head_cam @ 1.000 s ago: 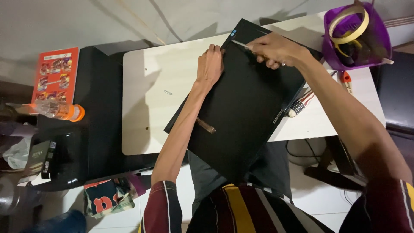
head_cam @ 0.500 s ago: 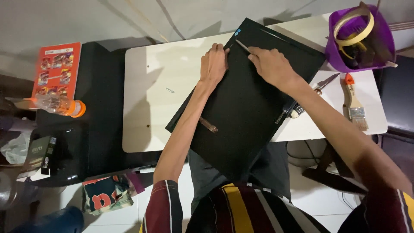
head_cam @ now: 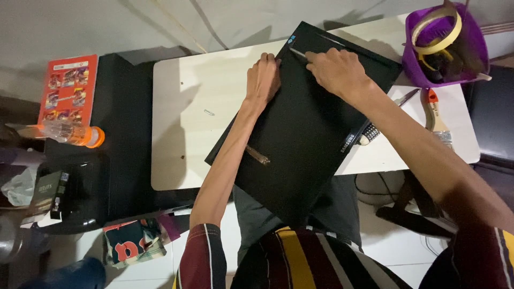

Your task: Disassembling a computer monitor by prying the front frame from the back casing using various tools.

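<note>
Now right hand (head_cam: pixel 334 69) slid left on monitor (head_cam: pixel 310 134).

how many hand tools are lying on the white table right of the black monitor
3 show: a striped-handle screwdriver poking out from under the black monitor, a metal blade or pliers tip above it, and a paintbrush near the purple basket. More may be hidden beneath the monitor.

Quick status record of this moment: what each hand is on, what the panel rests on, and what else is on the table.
left hand: palm flat on the black monitor panel near its left edge
right hand: holds a thin metal tool with its tip at the panel's top corner
panel: lies tilted across the white table, lower corner overhanging toward the lap
table right side: purple bucket, paintbrush
table left side: small loose screw
</note>
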